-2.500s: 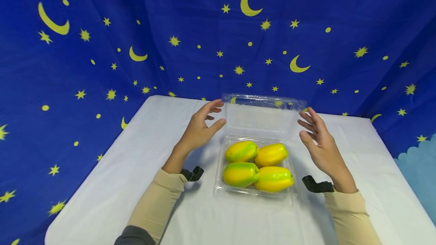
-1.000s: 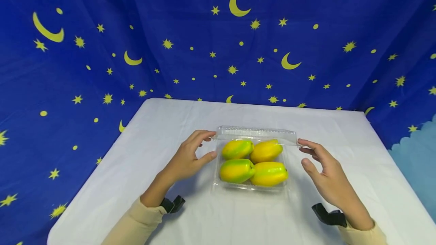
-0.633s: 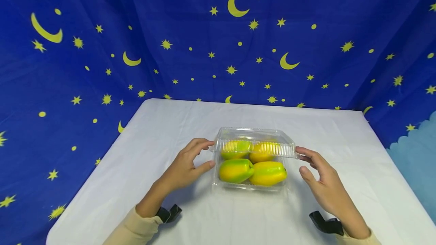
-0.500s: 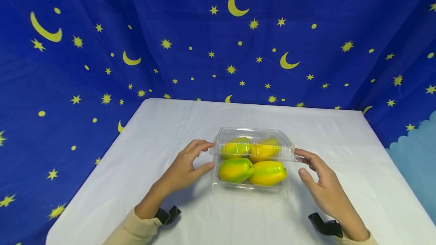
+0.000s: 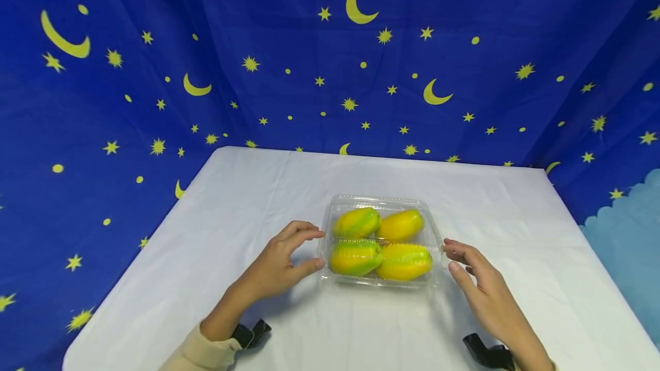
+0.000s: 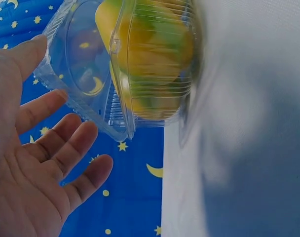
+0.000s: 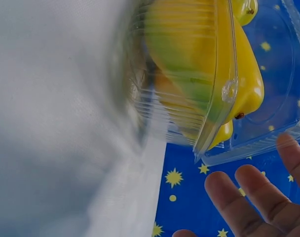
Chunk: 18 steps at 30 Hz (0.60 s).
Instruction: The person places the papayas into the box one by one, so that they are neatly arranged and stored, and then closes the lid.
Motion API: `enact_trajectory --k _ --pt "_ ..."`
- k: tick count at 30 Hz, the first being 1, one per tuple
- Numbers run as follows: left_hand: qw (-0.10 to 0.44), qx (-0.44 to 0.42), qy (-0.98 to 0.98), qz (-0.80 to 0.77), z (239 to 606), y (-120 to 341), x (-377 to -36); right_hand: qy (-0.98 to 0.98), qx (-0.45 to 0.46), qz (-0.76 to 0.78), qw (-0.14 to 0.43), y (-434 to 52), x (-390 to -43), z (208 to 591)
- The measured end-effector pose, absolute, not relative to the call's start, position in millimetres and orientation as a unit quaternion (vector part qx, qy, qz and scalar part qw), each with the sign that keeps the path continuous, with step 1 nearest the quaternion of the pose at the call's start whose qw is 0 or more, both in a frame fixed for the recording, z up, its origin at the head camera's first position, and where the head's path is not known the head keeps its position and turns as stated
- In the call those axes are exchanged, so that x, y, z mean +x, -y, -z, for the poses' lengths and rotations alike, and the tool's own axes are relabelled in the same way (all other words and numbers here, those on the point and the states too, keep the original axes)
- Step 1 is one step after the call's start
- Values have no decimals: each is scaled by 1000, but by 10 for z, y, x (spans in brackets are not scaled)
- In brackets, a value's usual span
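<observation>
A clear plastic clamshell box (image 5: 378,283) holds several yellow-green papayas (image 5: 400,225) in two rows. Its hinged lid (image 6: 76,64) slants above the fruit, front edge raised off the base in both wrist views. My left hand (image 5: 281,262) is at the box's left side, index fingertip at the lid's edge and thumb apart below it. On the opposite side my right hand (image 5: 487,291) has its fingertips at the lid's right edge. The fingers of both hands are loosely extended. In the right wrist view, a papaya (image 7: 248,79) shows between lid and base.
A white cloth covers the table (image 5: 268,188) under the box. Behind it and to the sides hangs a blue curtain (image 5: 289,27) with yellow moons and stars. Black wrist mounts (image 5: 252,334) sit at both wrists.
The lid has swung from upright behind the box forward and down over the papayas. Both hands have come nearer with it, staying at its two sides.
</observation>
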<state>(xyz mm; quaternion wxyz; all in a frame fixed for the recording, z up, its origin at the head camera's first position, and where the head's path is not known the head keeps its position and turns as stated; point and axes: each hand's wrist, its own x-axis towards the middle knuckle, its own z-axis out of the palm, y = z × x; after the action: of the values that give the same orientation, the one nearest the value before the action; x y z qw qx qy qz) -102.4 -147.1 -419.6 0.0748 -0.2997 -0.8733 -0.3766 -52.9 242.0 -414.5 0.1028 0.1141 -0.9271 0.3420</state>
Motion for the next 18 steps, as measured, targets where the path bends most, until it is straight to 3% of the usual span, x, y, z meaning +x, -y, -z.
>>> enact_trajectory --k 18 --pt "41 -280 877 387 4314 1508 -1037 926 87 -363 45 -2362 -537 4267"
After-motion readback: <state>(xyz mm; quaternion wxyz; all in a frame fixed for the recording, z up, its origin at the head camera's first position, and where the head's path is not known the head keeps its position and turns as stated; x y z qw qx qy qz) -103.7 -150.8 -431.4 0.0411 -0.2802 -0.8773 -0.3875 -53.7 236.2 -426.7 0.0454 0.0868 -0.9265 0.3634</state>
